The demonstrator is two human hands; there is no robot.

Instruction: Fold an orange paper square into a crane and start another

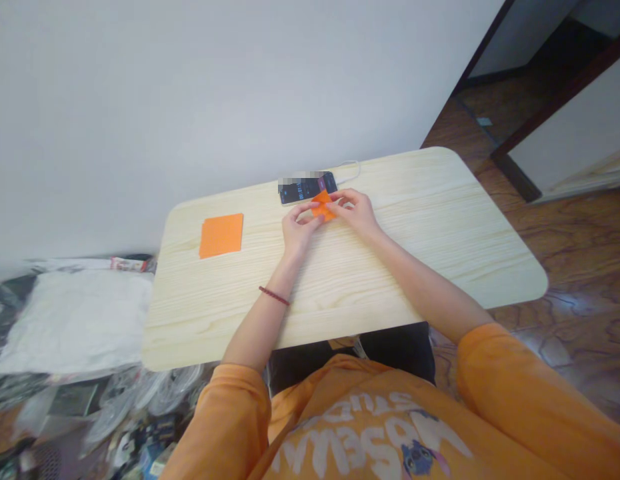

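Between my two hands is a small folded piece of orange paper, held just above the table near the phone. My left hand pinches its left side between thumb and fingers. From the other side, my right hand grips the right edge with thumb and forefinger. The exact folds are too small to make out. A stack of square orange paper sheets lies flat on the table, to the left of my left hand.
A phone showing a timer lies behind the paper, with a white cable running from its right end. The pale wooden table has rounded corners and stands by a white wall. Bags and clutter fill the floor at left.
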